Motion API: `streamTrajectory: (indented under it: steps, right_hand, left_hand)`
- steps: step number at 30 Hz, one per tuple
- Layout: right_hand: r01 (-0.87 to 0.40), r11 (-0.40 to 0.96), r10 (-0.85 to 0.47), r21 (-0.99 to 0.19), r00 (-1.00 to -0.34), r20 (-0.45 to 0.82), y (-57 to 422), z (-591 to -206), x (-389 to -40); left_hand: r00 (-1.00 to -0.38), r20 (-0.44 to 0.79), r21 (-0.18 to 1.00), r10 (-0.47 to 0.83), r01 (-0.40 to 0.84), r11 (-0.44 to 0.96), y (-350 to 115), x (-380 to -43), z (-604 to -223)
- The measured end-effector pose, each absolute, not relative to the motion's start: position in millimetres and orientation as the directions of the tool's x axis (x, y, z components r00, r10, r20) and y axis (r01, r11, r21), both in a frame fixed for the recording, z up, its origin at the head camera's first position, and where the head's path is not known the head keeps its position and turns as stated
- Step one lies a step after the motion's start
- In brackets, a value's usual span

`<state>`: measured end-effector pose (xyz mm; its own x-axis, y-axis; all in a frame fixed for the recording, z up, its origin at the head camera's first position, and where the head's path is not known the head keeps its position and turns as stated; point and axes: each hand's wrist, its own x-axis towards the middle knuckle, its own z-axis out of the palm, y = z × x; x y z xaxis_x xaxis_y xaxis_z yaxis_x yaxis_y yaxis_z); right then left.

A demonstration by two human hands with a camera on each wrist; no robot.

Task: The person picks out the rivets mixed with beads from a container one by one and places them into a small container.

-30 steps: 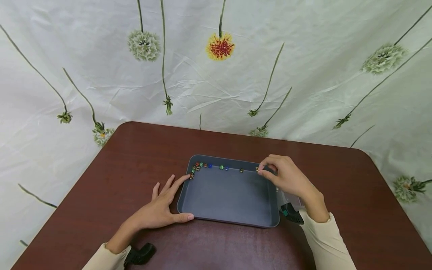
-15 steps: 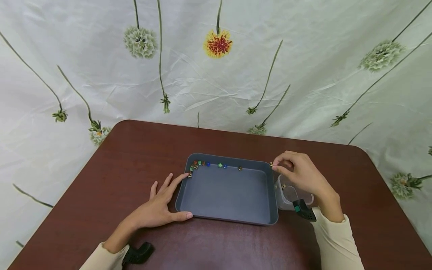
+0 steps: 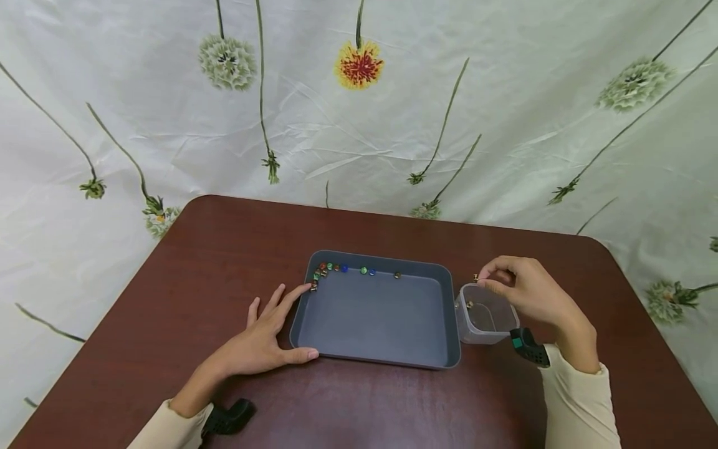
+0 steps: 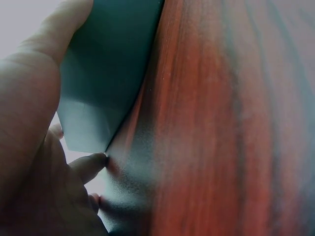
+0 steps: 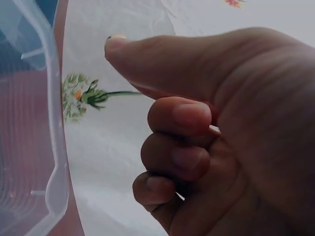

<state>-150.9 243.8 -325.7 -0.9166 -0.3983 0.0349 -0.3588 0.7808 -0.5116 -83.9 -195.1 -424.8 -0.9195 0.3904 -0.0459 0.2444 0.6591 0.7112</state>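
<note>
A shallow grey tray [image 3: 378, 318] lies on the table, with several small coloured beads or marbles [image 3: 363, 270] and gold-coloured pieces along its far and left edges. My left hand [image 3: 260, 346] rests at the tray's left side, fingers spread, a fingertip and the thumb touching its rim. To the tray's right stands a clear plastic container [image 3: 487, 335] with a small gold-coloured piece [image 3: 469, 304] inside. Above its far rim, my right hand [image 3: 530, 290] pinches another small gold-coloured piece [image 3: 475, 278] between thumb and forefinger. In the right wrist view the thumb hides most of that pinch.
The brown wooden table [image 3: 252, 231] extends around the tray on every side. Behind it hangs a white cloth [image 3: 314, 125] printed with flowers. The container stands close against the tray's right wall.
My right hand has carried the gold-coloured piece from the tray's far right corner rightward, over to the clear container. The left hand has stayed at the tray's left side.
</note>
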Motion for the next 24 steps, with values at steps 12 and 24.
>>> streamTrajectory:
  steps: [12, 24]
  right_hand:
    - [-0.342, 0.781, -0.422, -0.522, -0.906, -0.038, 251.2, -328.8, -153.6]
    - [-0.338, 0.790, -0.417, -0.512, -0.908, -0.045, 249.6, -331.2, -155.7]
  left_hand:
    - [-0.919, -0.041, 0.707, 0.392, 0.250, 0.661, -196.0, -84.5, -424.3]
    - [-0.918, -0.044, 0.702, 0.395, 0.253, 0.666, -196.1, -84.8, -425.5]
